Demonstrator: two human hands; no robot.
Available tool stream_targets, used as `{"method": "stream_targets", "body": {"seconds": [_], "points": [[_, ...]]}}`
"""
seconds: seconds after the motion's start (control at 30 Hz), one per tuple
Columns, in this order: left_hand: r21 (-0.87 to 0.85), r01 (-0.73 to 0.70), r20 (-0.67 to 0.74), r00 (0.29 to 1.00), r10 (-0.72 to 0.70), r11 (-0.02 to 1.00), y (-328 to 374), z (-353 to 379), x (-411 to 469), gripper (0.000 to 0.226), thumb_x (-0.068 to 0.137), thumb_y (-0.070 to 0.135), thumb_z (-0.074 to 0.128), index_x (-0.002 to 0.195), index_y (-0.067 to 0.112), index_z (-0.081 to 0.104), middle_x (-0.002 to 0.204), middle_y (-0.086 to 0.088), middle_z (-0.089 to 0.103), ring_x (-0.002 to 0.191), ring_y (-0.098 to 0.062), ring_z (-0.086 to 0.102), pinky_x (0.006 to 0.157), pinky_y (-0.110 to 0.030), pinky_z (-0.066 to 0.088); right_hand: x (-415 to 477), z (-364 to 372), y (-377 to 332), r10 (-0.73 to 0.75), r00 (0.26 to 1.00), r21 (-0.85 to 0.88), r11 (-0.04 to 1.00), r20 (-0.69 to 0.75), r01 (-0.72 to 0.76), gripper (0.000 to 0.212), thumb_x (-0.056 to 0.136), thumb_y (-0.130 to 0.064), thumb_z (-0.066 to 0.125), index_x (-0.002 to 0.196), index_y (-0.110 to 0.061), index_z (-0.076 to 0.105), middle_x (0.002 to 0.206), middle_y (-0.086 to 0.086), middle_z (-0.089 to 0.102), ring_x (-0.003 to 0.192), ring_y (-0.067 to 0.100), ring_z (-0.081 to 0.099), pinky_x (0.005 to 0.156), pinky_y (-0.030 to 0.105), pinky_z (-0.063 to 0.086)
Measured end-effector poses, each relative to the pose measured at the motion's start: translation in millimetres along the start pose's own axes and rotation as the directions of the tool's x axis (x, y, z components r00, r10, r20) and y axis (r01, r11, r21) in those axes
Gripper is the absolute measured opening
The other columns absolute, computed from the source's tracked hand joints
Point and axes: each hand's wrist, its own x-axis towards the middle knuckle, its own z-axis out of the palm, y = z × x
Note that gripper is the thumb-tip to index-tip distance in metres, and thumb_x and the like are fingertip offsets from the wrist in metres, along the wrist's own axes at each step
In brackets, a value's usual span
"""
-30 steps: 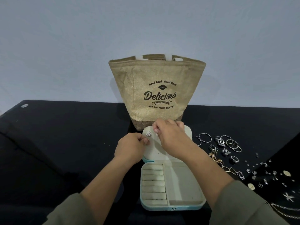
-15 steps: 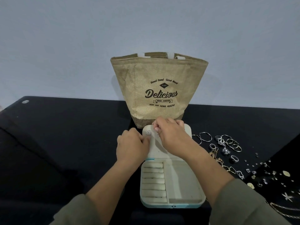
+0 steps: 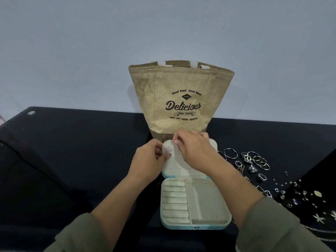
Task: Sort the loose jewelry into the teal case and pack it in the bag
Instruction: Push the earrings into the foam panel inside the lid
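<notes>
At lower center the open teal case [image 3: 195, 225] lies before you, your left hand [image 3: 148, 165] pinching its raised lid, your right hand [image 3: 193, 151] pinching something unclear there, loose jewelry [image 3: 254, 162] right, bag [image 3: 181, 99] behind.

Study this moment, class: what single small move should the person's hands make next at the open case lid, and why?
Probably press the small earring under the right hand into a hole of the cream perforated lid panel, beside the triangular silver stud already seated there. The left hand steadies the lid's edge of the open teal jewelry case, and most loose silver jewelry remains unsorted.
</notes>
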Motion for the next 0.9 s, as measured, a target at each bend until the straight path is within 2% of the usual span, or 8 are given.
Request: {"method": "stream_targets", "body": {"seconds": [0.07, 0.2, 0.3, 0.4, 0.53, 0.67, 0.8, 0.9], "points": [[0.004, -0.022, 0.006, 1.0, 0.022, 1.0, -0.5, -2.8, -3.3, 0.017, 0.084, 0.029, 0.075, 0.086, 0.031, 0.058, 0.079, 0.013, 0.066, 0.07, 0.002, 0.061, 0.063, -0.011, 0.049, -2.1, -6.4, -5.9, -0.013, 1.0, 0.038, 0.999, -0.003, 0.013, 0.009, 0.098, -0.02, 0.044, 0.093, -0.022, 0.05, 0.079, -0.014, 0.053, 0.082, 0.012, 0.048, 0.084, 0.035, 0.033], [0.028, -0.115, 0.032, 0.993, 0.114, 0.993, -1.7, -10.0, -16.3, 0.016, 0.085, 0.03, 0.073, 0.086, 0.031, 0.057, 0.078, 0.012, 0.066, 0.072, -0.002, 0.062, 0.067, -0.018, 0.052, -9.7, -22.6, -20.1, 0.014, 0.999, 0.141, 0.99, 0.032, -0.018, 0.008, 0.098, -0.021, 0.047, 0.093, -0.02, 0.053, 0.073, -0.013, 0.053, 0.072, 0.011, 0.052, 0.066, 0.031, 0.042], [0.038, -0.202, 0.046, 0.979, 0.2, 0.979, -4.8, -13.7, -30.8, 0.015, 0.087, 0.029, 0.071, 0.086, 0.028, 0.056, 0.075, 0.01, 0.065, 0.067, -0.004, 0.06, 0.063, -0.019, 0.051, -17.0, -33.1, -30.2, 0.065, 0.995, 0.164, 0.983, 0.074, -0.077, 0.007, 0.097, -0.022, 0.048, 0.092, -0.022, 0.054, 0.078, -0.01, 0.059, 0.074, 0.013, 0.056, 0.069, 0.034, 0.049], [0.048, -0.296, 0.02, 0.955, 0.295, 0.954, -9.9, -11.8, -45.3, 0.013, 0.088, 0.026, 0.07, 0.086, 0.025, 0.057, 0.071, 0.01, 0.062, 0.063, -0.004, 0.057, 0.058, -0.015, 0.046, -23.4, -39.4, -36.0, 0.104, 0.982, 0.156, 0.979, 0.156, -0.129, 0.009, 0.097, -0.023, 0.049, 0.092, -0.023, 0.056, 0.083, -0.008, 0.064, 0.077, 0.01, 0.059, 0.072, 0.031, 0.05], [0.122, -0.47, -0.05, 0.877, 0.478, 0.874, -23.1, -5.3, -60.1, 0.013, 0.085, 0.019, 0.072, 0.088, 0.019, 0.06, 0.074, 0.014, 0.058, 0.066, -0.005, 0.056, 0.059, -0.018, 0.048, -34.8, -37.9, -37.7, 0.159, 0.941, 0.154, 0.965, 0.3, -0.212, 0.012, 0.097, -0.024, 0.05, 0.088, -0.024, 0.057, 0.087, -0.008, 0.065, 0.075, 0.009, 0.058, 0.067, 0.024, 0.047], [0.219, -0.6, -0.117, 0.767, 0.631, 0.77, -41.7, 4.8, -66.2, 0.015, 0.081, 0.006, 0.073, 0.089, 0.011, 0.062, 0.081, 0.008, 0.06, 0.068, -0.006, 0.055, 0.057, -0.027, 0.049, -43.3, -25.7, -38.5, 0.171, 0.905, 0.152, 0.957, 0.389, -0.246, 0.009, 0.095, -0.02, 0.055, 0.089, -0.023, 0.061, 0.084, -0.01, 0.064, 0.074, 0.007, 0.057, 0.064, 0.018, 0.044], [0.252, -0.644, -0.151, 0.711, 0.686, 0.723, -50.6, 11.2, -67.4, 0.013, 0.082, 0.008, 0.067, 0.091, 0.012, 0.059, 0.086, 0.004, 0.063, 0.072, -0.009, 0.058, 0.059, -0.027, 0.051, -46.3, -19.3, -39.3, 0.182, 0.884, 0.151, 0.951, 0.431, -0.27, 0.008, 0.095, -0.021, 0.056, 0.092, -0.021, 0.063, 0.079, -0.011, 0.061, 0.071, 0.005, 0.054, 0.061, 0.017, 0.039], [0.239, -0.656, -0.168, 0.699, 0.695, 0.716, -53.3, 14.0, -67.3, 0.015, 0.081, 0.006, 0.067, 0.092, 0.012, 0.059, 0.088, 0.003, 0.064, 0.075, -0.009, 0.06, 0.063, -0.024, 0.051, -44.8, -19.6, -38.2, 0.176, 0.872, 0.141, 0.954, 0.457, -0.266, 0.008, 0.095, -0.022, 0.056, 0.092, -0.022, 0.063, 0.075, -0.013, 0.059, 0.067, 0.002, 0.052, 0.06, 0.016, 0.038]]}}
